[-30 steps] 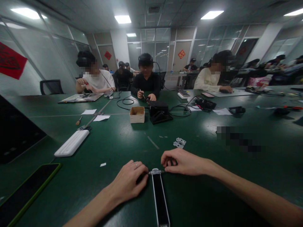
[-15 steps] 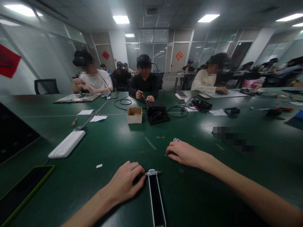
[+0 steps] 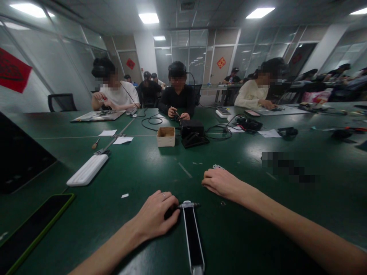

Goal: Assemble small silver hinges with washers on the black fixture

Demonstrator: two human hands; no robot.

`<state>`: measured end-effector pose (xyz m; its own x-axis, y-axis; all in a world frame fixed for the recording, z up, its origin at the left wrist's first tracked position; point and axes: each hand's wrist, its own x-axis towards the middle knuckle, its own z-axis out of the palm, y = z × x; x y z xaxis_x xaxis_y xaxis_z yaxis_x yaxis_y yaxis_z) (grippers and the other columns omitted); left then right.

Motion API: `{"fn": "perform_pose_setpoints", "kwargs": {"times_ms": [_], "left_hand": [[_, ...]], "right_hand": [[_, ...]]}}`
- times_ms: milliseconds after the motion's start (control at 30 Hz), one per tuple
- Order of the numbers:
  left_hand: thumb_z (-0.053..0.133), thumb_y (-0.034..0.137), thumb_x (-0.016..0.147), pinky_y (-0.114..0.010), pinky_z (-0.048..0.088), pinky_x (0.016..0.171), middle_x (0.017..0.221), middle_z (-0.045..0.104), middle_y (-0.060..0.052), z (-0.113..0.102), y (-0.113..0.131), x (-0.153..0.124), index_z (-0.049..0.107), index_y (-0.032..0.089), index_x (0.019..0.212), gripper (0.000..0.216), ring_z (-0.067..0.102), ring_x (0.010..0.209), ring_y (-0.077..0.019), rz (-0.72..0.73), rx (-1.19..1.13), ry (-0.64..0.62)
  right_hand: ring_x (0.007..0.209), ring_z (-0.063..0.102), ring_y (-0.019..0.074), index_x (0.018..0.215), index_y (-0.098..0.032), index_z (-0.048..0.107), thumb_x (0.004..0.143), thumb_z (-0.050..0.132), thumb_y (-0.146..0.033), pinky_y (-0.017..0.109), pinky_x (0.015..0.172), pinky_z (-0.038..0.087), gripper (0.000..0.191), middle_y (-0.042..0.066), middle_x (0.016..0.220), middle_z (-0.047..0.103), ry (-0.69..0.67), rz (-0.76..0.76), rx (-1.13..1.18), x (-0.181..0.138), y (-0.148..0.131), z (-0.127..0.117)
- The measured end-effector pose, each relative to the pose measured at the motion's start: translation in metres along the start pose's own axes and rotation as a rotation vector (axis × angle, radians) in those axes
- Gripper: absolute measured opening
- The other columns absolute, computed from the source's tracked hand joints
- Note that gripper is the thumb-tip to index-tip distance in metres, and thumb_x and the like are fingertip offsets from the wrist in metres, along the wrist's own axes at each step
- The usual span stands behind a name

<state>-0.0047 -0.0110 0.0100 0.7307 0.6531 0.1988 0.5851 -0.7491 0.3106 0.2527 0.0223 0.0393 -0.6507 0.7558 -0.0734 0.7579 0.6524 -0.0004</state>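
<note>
In the head view, our left hand (image 3: pixel 156 214) presses its grip against the far end of the bar (image 3: pixel 192 233), which lies flat on the desk (image 3: pixel 143 168). A thin pin (image 3: pixel 195 205) juts from that end, so we judge the fitting only partly done. Right of the bar, our right hand (image 3: pixel 220 182) rests knuckles up, and we cannot tell whether its grip pinches anything. A small ring (image 3: pixel 222 203) lies loose right of the bar, with a metal plate (image 3: pixel 218 167) beyond it.

A cardboard box (image 3: pixel 166 136) and white case (image 3: pixel 87 170) sit on the green table (image 3: pixel 143 162).
</note>
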Motion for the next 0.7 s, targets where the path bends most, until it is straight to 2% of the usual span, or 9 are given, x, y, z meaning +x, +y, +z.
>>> {"fn": "perform_pose_setpoints", "kwargs": {"times_ms": [300,433,533,700], "left_hand": [[0.046,0.023,0.083,-0.030,0.038,0.062,0.075,0.062,-0.003,-0.003,0.003,-0.001,0.058,0.017,0.085,0.013,0.056,0.066,-0.0178,0.019,-0.003,0.056],[0.046,0.023,0.084,-0.030,0.041,0.063,0.076,0.063,-0.004,-0.004,0.002,-0.001,0.058,0.017,0.087,0.014,0.057,0.067,-0.0182,0.039,-0.002,0.176],[0.047,0.023,0.086,-0.030,0.044,0.063,0.078,0.064,-0.004,-0.001,0.000,-0.002,0.058,0.016,0.093,0.015,0.058,0.068,-0.0180,0.055,0.006,0.317],[0.052,0.023,0.092,-0.026,0.048,0.060,0.080,0.065,-0.004,0.003,0.004,-0.002,0.058,0.016,0.098,0.011,0.060,0.069,-0.0160,0.133,-0.003,0.490]], "right_hand": [[0.076,0.057,0.0186,0.088,-0.009,0.067,0.090,0.049,-0.015,0.032,0.072,0.042,0.019,0.009,0.085,0.062,0.091,-0.057,-0.066,0.004,0.000,0.015],[0.075,0.055,0.0185,0.087,-0.008,0.065,0.089,0.049,-0.014,0.033,0.071,0.043,0.017,0.010,0.085,0.061,0.105,-0.011,-0.001,0.004,0.000,0.017],[0.076,0.054,0.0178,0.086,-0.009,0.063,0.087,0.050,-0.014,0.032,0.070,0.044,0.014,0.009,0.086,0.060,0.159,0.032,0.179,0.002,-0.008,0.013],[0.072,0.054,0.0129,0.085,-0.013,0.062,0.088,0.051,-0.017,0.025,0.065,0.045,0.012,0.004,0.083,0.060,0.278,0.023,0.667,-0.002,-0.041,0.000]]}}
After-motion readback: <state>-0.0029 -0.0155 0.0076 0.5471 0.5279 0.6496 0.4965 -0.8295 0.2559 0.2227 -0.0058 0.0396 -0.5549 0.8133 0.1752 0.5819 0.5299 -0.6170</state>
